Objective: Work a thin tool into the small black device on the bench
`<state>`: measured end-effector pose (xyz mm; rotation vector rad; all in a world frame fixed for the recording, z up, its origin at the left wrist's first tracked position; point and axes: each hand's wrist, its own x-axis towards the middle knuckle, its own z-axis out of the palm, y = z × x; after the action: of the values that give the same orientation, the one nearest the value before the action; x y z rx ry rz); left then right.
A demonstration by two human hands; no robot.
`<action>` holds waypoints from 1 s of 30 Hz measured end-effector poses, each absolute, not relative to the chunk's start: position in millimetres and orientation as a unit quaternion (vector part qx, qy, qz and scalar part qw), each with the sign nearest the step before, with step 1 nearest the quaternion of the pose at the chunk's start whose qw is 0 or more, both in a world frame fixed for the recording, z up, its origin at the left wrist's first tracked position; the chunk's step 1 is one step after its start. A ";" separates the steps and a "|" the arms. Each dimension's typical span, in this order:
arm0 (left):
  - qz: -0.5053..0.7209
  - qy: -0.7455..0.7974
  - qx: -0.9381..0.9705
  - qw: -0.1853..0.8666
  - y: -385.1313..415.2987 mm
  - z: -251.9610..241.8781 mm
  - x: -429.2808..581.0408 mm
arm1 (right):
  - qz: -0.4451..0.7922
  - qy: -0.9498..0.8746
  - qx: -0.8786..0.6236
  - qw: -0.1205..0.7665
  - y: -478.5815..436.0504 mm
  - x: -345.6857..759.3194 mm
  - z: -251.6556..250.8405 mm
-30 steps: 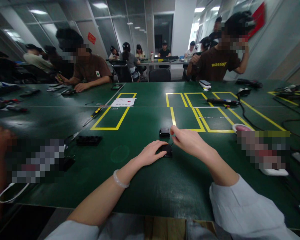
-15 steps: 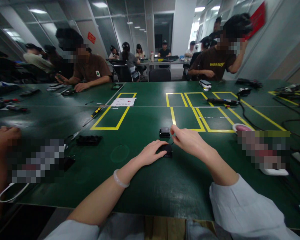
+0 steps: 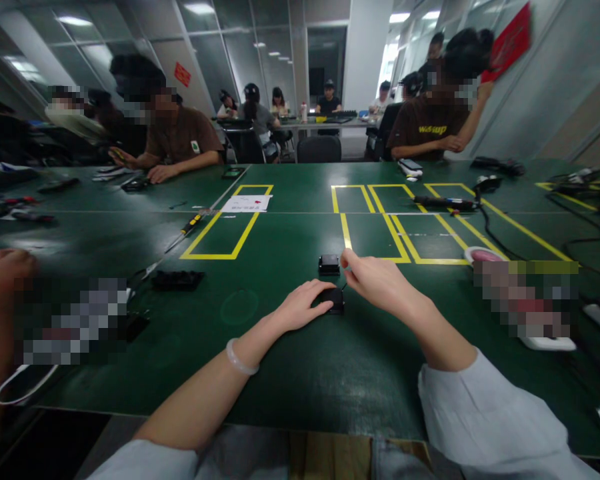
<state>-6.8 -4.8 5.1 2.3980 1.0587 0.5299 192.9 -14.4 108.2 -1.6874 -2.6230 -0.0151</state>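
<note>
Near the middle of the green table, a small black boxy part (image 3: 337, 303) lies under my left hand (image 3: 303, 305). The thumb and fingers of that hand are closed round its left side and hide some of it. Just to the right, my right hand (image 3: 375, 277) is closed in a pinch. A thin dark rod (image 3: 345, 287) runs from its fingertips down to the part; the rod's upper end is hidden, and I cannot make out its kind. Right behind these stands a similar black part (image 3: 329, 265), touched by neither hand.
On the left lie a black slotted piece (image 3: 177, 280) and a yellow-black screwdriver (image 3: 192, 224). A blurred-out phone-like object (image 3: 540, 341) is at right, before a black cabled tool (image 3: 445, 203). Yellow tape marks the green table (image 3: 280, 373). Another person's hand (image 3: 5, 270) shows at left.
My hands and the two black parts stay practically where they were. Across the table at right, a person has shifted an arm and leaned slightly.
</note>
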 end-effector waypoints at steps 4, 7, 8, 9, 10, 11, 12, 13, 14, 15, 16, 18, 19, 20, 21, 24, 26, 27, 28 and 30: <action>0.192 0.385 0.873 0.230 -5.3 5.7 -6.7 | -0.007 -0.840 -0.542 0.017 -15.0 192.1 108.4; 0.190 0.386 0.873 0.229 -5.2 6.0 -6.8 | -0.015 -0.840 -0.542 0.008 -13.9 191.9 107.1; 0.189 0.386 0.874 0.229 -5.1 6.0 -6.8 | -0.017 -0.840 -0.542 0.005 -13.6 191.9 106.8; 0.189 0.385 0.874 0.229 -4.9 5.8 -6.9 | -0.017 -0.841 -0.541 0.003 -13.3 192.0 106.6; 0.189 0.384 0.874 0.229 -4.8 5.6 -6.9 | -0.016 -0.842 -0.540 0.003 -13.1 192.1 106.6; 0.190 0.384 0.874 0.230 -4.7 5.3 -7.0 | -0.014 -0.843 -0.538 0.006 -12.9 192.3 106.5; 0.191 0.384 0.873 0.231 -4.6 5.0 -7.1 | -0.011 -0.844 -0.537 0.010 -12.9 192.6 106.4; 0.191 0.385 0.873 0.231 -4.6 4.7 -7.2 | -0.008 -0.845 -0.535 0.014 -12.9 192.9 106.2; 0.192 0.385 0.873 0.231 -4.6 4.4 -7.3 | -0.006 -0.846 -0.533 0.019 -13.0 193.1 106.0; 0.192 0.385 0.873 0.230 -4.6 4.2 -7.3 | -0.006 -0.847 -0.531 0.023 -13.1 193.3 105.9; 0.192 0.386 0.873 0.230 -4.6 4.1 -7.4 | -0.006 -0.847 -0.531 0.026 -13.2 193.4 105.7; 0.190 0.386 0.873 0.228 -4.6 4.1 -7.5 | -0.009 -0.846 -0.532 0.028 -13.5 193.2 105.8; 0.189 0.386 0.873 0.228 -4.6 4.2 -7.5 | -0.012 -0.844 -0.536 0.026 -13.6 193.0 105.8; 0.189 0.387 0.873 0.229 -4.7 4.3 -7.4 | -0.017 -0.842 -0.539 0.023 -13.5 192.8 105.9; 0.189 0.388 0.872 0.230 -4.7 4.3 -7.4 | -0.021 -0.839 -0.543 0.019 -13.4 192.5 105.9; 0.192 0.387 0.871 0.233 -4.7 4.2 -7.3 | -0.026 -0.837 -0.546 0.013 -12.6 192.3 105.7; 0.193 0.387 0.872 0.231 -4.5 3.6 -7.3 | -0.021 -0.839 -0.543 0.019 -12.3 192.6 105.6; 0.193 0.387 0.872 0.229 -4.4 3.3 -7.4 | -0.017 -0.840 -0.542 0.022 -12.4 192.8 105.7; 0.193 0.387 0.873 0.227 -4.2 3.0 -7.4 | -0.013 -0.841 -0.541 0.025 -12.6 193.0 105.8; 0.193 0.386 0.873 0.225 -4.0 2.7 -7.4 | -0.008 -0.842 -0.538 0.029 -13.2 193.3 105.9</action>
<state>-7.4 -4.0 2.7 2.4095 1.0654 0.5324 193.3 -13.2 105.9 -1.6593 -2.5982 -0.0254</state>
